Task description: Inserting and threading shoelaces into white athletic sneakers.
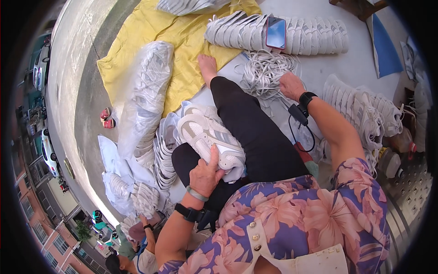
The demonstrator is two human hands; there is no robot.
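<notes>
My left hand (206, 172) grips a white sneaker (207, 137) that rests on my black-trousered thigh, thumb pressed against its heel. My right hand (290, 85) reaches forward into a loose pile of white shoelaces (263, 71) on the ground, fingers buried among them. Both wrists carry black bands. A row of white sneakers (315, 36) lies beyond the laces, with a phone (275, 32) resting on top of it.
A yellow sheet (182, 34) covers the ground ahead. A clear plastic bag of sneakers (146, 91) lies at left, with more stacked sneakers (164, 155) beside my knee and others (360, 109) at right. Another person (137, 246) sits at lower left. Plastic bottles (392, 160) stand at right.
</notes>
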